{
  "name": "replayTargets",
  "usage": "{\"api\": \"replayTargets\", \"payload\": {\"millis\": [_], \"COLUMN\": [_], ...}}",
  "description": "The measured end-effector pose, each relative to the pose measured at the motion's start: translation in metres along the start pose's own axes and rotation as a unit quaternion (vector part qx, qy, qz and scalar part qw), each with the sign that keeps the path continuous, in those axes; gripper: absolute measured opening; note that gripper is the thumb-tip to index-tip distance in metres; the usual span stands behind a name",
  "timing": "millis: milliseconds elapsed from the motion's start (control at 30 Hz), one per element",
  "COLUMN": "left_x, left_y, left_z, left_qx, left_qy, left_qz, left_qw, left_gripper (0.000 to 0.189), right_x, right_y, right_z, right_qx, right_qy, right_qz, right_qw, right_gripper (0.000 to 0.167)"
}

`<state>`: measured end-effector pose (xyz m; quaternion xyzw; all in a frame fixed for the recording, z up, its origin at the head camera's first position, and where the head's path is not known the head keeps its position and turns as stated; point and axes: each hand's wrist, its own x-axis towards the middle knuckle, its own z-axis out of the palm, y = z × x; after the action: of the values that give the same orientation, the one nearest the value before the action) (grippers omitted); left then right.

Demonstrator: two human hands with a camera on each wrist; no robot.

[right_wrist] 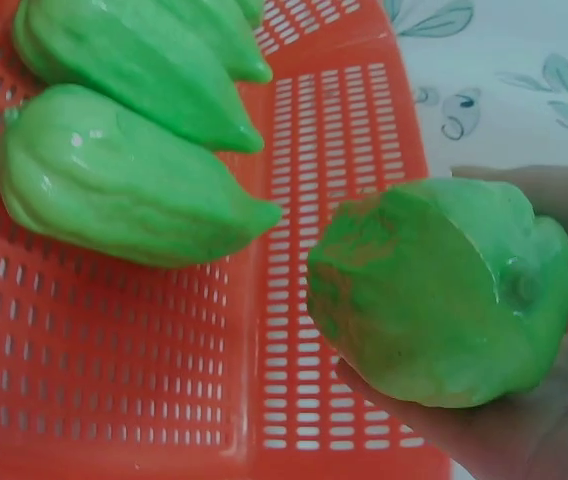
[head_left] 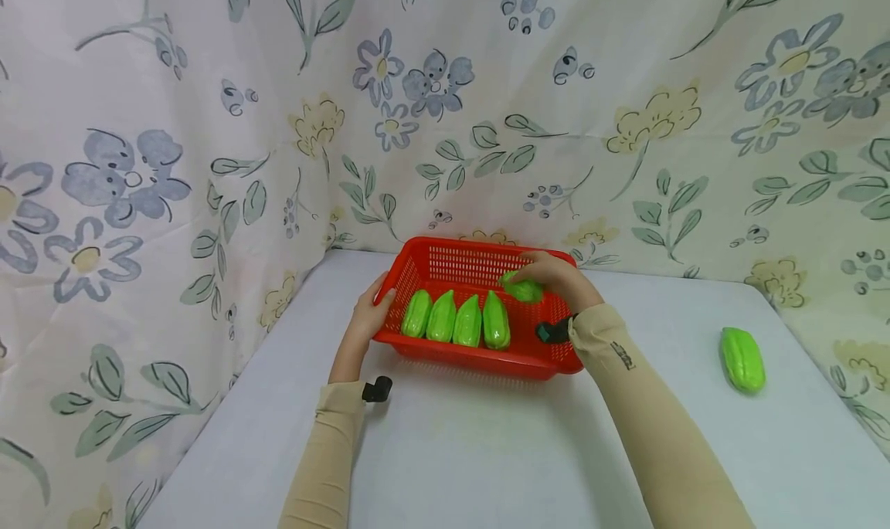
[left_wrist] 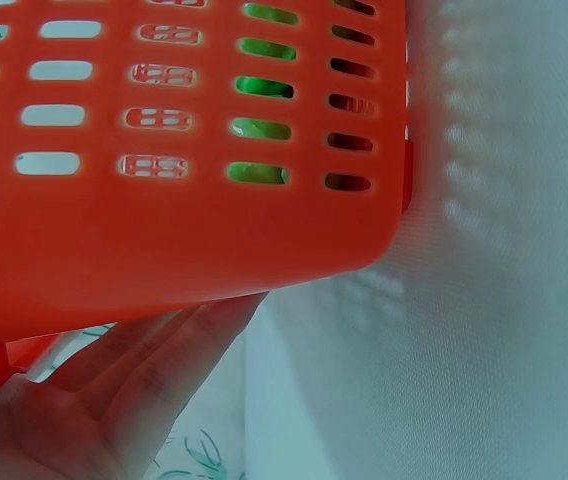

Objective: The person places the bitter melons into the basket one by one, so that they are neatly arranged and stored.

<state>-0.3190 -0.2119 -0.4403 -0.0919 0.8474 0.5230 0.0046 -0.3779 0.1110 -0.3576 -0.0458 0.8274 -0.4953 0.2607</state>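
Note:
A red perforated plastic basket [head_left: 459, 351] stands on the table, with several glossy green, ridged fruits with pointed tips [head_left: 442, 317] lined up side by side in its left and middle part. At the basket's left end, my left hand [head_left: 365, 311] grips the rim, thumb on top; the left wrist view shows its fingers [left_wrist: 179, 375] under the rim's outer edge. My right hand [head_left: 565, 280] holds another green fruit [right_wrist: 444, 295] above the right part of the basket, near the back wall. That fruit's blunt, dimpled end shows in the right wrist view.
One more green fruit [head_left: 742, 361] lies by itself on the white table [head_left: 473, 452], far to the right of the basket. A floral curtain [head_left: 445, 166] hangs close behind the basket and along the left side.

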Motion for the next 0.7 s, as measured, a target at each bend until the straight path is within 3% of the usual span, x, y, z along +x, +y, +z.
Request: {"api": "replayTargets", "payload": {"millis": [367, 700], "left_x": [-0.001, -0.002], "left_y": [-0.001, 0.000], "left_z": [0.000, 0.000], "left_qx": [-0.003, -0.001], "left_qy": [0.002, 0.003], "left_qz": [0.000, -0.002], "left_qw": [1.0000, 1.0000], "left_gripper": [0.056, 0.055], "right_x": [0.011, 0.012], "right_y": [-0.001, -0.002], "right_z": [-0.001, 0.005], "right_qx": [-0.023, -0.052], "right_qy": [-0.034, -0.048], "right_qz": [0.058, 0.062], "right_qw": [0.9974, 0.9955], "right_gripper": [0.076, 0.074]}}
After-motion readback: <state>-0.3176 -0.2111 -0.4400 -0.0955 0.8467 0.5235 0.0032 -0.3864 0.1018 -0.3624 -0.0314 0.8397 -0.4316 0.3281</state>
